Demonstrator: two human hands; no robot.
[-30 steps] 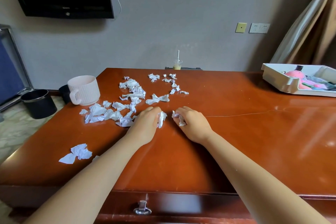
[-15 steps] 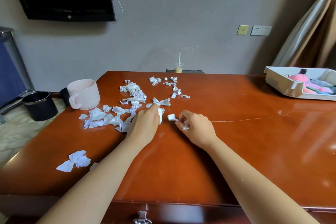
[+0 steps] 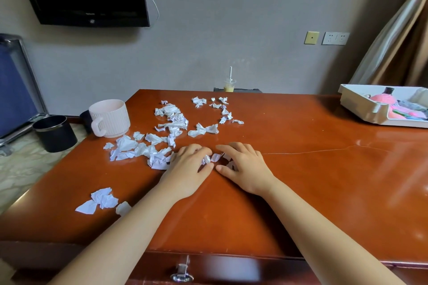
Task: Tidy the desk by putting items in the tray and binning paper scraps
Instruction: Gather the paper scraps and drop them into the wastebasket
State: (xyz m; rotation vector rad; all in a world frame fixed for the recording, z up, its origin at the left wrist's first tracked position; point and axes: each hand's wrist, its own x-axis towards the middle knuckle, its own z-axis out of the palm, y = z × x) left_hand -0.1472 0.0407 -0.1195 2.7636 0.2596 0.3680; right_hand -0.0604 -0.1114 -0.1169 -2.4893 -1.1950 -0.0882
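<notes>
Small crumpled white paper scraps (image 3: 214,158) lie mid-desk between my palms. My left hand (image 3: 188,168) curls loosely over one scrap; my right hand (image 3: 243,166) cups others beneath its fingers. Neither is clamped shut. Best approach, I judge: rake both hands inward, compact one wad, then lift. The main scatter of torn white paper (image 3: 148,146) sits left and farther off, beside the ribbed pale pink mug (image 3: 110,118). The round black bin (image 3: 55,133) stands on the floor, far left. The white plastic tray (image 3: 361,109) is far right.
</notes>
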